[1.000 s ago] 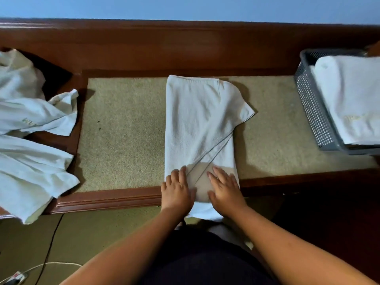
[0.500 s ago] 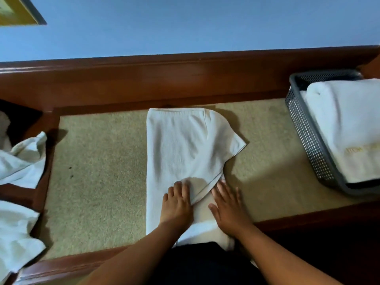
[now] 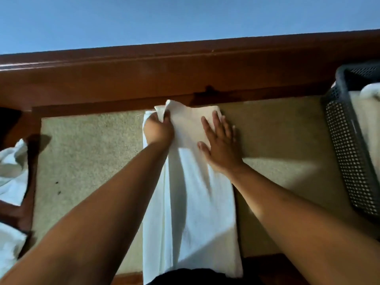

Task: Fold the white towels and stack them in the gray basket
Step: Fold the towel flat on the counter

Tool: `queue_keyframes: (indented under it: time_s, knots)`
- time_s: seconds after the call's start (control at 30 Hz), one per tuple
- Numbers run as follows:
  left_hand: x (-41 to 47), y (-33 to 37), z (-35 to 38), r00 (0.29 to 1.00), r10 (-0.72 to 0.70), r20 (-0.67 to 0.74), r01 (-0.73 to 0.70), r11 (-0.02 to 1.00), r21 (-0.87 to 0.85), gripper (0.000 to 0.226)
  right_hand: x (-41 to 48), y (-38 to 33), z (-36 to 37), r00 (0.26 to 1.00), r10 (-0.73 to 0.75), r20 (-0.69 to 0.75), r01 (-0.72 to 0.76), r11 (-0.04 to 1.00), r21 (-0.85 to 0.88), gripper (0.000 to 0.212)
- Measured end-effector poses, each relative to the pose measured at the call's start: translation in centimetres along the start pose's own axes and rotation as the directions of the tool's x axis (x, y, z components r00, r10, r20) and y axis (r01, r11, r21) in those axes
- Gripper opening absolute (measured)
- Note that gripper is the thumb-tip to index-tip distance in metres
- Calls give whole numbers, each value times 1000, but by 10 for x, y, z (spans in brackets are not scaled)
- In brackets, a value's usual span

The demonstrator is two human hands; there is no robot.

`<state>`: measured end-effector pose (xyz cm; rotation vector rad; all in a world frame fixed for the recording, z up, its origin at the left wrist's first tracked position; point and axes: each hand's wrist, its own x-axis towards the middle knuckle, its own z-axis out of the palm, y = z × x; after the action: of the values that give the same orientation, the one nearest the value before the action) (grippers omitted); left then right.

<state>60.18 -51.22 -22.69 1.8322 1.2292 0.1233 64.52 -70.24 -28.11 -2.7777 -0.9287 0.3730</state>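
Down the middle of the beige-topped bench [image 3: 88, 157] we've got the white towel [image 3: 195, 202] laid as a narrow strip, its near end hanging over the edge toward us. The flat top helps the layers line up, and the gray basket [image 3: 347, 140] sits at the right edge with a folded towel [image 3: 372, 91] inside, loose towels [image 3: 12, 167] heaped off left. Our right hand [image 3: 220, 145] lies flat, fingers spread, pinning the far end, while our left hand [image 3: 158, 130] curls round the far left corner, raised a little, likely to draw it back for the next fold.
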Motion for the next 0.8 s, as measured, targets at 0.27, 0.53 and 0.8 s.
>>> queue_keyframes:
  time_s: [0.27, 0.53, 0.8]
  knots:
    - [58, -24, -23, 906, -351, 235, 397, 898, -188, 46, 58, -4, -4, 987, 47, 152, -43, 999, -31, 70]
    - [13, -46, -50, 921, -268, 284, 326, 927, -184, 41, 16, -25, -31, 985, 51, 166, -53, 999, 11, 73]
    - [-172, -138, -84, 884, -202, 422, 96, 961, 258, 21, -207, -76, -13, 965, 90, 246, -116, 989, 93, 65]
